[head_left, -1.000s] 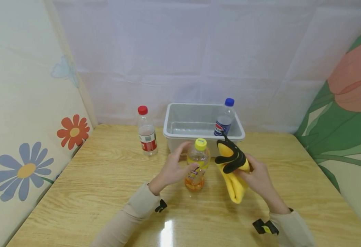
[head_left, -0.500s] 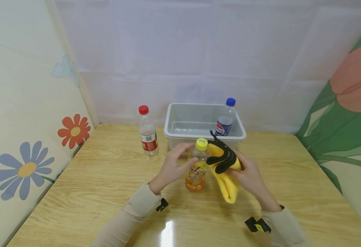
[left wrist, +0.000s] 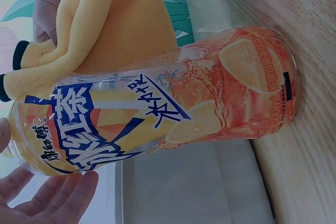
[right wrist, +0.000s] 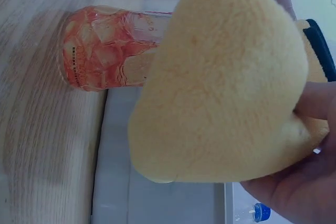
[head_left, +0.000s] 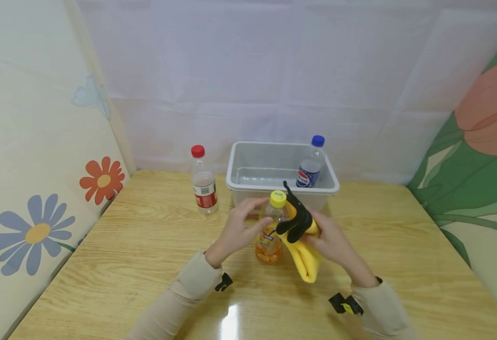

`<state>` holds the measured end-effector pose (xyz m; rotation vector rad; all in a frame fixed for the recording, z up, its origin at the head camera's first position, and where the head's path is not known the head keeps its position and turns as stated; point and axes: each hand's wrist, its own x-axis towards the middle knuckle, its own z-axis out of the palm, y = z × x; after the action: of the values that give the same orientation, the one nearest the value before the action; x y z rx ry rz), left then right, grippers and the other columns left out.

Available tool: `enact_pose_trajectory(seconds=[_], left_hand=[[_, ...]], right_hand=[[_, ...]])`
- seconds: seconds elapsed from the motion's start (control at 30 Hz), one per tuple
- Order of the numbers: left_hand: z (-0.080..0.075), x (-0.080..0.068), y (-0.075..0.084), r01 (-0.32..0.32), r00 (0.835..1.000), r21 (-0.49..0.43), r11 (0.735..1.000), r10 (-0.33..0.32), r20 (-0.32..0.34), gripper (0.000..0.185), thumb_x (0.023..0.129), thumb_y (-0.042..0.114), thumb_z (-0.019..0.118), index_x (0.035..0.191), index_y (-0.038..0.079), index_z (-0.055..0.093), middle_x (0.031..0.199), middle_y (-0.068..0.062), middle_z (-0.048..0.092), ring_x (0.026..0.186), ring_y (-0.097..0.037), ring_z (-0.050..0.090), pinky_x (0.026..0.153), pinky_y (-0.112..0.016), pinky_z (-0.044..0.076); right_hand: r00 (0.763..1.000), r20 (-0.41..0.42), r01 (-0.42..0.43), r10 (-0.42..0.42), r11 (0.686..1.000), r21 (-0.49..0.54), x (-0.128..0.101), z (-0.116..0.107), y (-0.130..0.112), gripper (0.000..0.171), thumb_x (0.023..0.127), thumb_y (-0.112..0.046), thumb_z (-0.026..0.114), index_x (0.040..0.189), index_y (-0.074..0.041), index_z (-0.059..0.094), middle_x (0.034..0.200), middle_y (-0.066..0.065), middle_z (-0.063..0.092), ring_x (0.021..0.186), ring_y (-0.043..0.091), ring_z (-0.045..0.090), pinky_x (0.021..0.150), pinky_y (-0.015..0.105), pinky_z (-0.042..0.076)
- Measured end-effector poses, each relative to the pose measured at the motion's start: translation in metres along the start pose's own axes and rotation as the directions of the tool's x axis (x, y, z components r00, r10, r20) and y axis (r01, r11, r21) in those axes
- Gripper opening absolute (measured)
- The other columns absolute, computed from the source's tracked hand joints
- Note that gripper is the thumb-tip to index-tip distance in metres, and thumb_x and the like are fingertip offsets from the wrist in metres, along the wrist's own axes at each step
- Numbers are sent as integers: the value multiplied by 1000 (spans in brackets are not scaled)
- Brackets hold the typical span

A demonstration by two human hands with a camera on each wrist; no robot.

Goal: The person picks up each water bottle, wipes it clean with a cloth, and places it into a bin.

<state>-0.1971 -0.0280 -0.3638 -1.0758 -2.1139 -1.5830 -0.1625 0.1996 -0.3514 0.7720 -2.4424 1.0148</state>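
An iced tea bottle with a yellow cap and a yellow-and-orange label stands upright on the table in front of the grey bin. My left hand holds its upper part, thumb on the near side and fingers behind. In the left wrist view the label of the bottle shows orange slices. My right hand grips a folded yellow cloth with black edging, up against the bottle's right side. Fluffy cloth hides the bottle's upper part in the right wrist view.
Behind the bottle stands a grey plastic bin, with a blue-capped Pepsi bottle leaning in its right end. A red-capped bottle stands on the wooden table left of the bin. Fabric walls enclose the table's back and sides.
My right hand has moved left with the cloth, from apart from the iced tea bottle to against its right side. My left hand and the bottle have stayed nearly in place.
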Motion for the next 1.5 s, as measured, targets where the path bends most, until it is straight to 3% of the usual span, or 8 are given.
enact_pose_trajectory(seconds=[0.2,0.7,1.0,1.1,1.3,1.5], left_hand=[[-1,0,2,0,1000,-8,1000,0,1,41,83,7,65,120,-4,52,114,-18,56,99,-27,56,76,-26,54],[-1,0,4,40,999,-17,999,-40,3,40,83,6,66,119,-5,53,112,-19,57,97,-29,58,74,-30,55],[0,-1,1,33,999,-35,999,-32,4,40,83,7,65,119,-5,53,110,-18,56,96,-28,58,75,-30,54],[0,0,2,25,1000,-43,999,-25,4,40,83,6,65,120,-5,53,110,-19,56,96,-28,58,75,-30,54],[0,-1,1,16,1000,-64,998,-15,7,40,83,5,64,120,-6,52,109,-20,56,96,-30,58,75,-31,55],[0,-1,2,23,1000,-58,998,-23,7,40,84,5,64,120,-6,51,109,-19,56,96,-29,58,76,-28,54]], right_hand=[[999,-1,46,-46,998,-33,1,4,1,60,61,9,72,118,3,55,93,16,66,78,23,60,66,38,52],[996,45,-71,73,996,-59,-3,19,1,48,60,9,68,107,4,59,87,15,64,75,24,58,65,39,50],[1000,24,-15,17,997,-76,-7,28,10,53,57,10,68,109,6,57,87,16,64,75,24,59,65,40,51],[999,48,-23,26,998,-57,-8,30,12,54,59,11,69,111,6,56,90,16,65,78,26,60,68,41,51],[983,140,-119,120,993,-20,-10,34,14,55,64,11,69,117,5,53,97,19,64,84,29,60,75,44,51],[976,171,-134,136,991,-25,-12,38,20,47,64,10,67,109,5,56,90,16,65,78,24,60,69,38,52]])
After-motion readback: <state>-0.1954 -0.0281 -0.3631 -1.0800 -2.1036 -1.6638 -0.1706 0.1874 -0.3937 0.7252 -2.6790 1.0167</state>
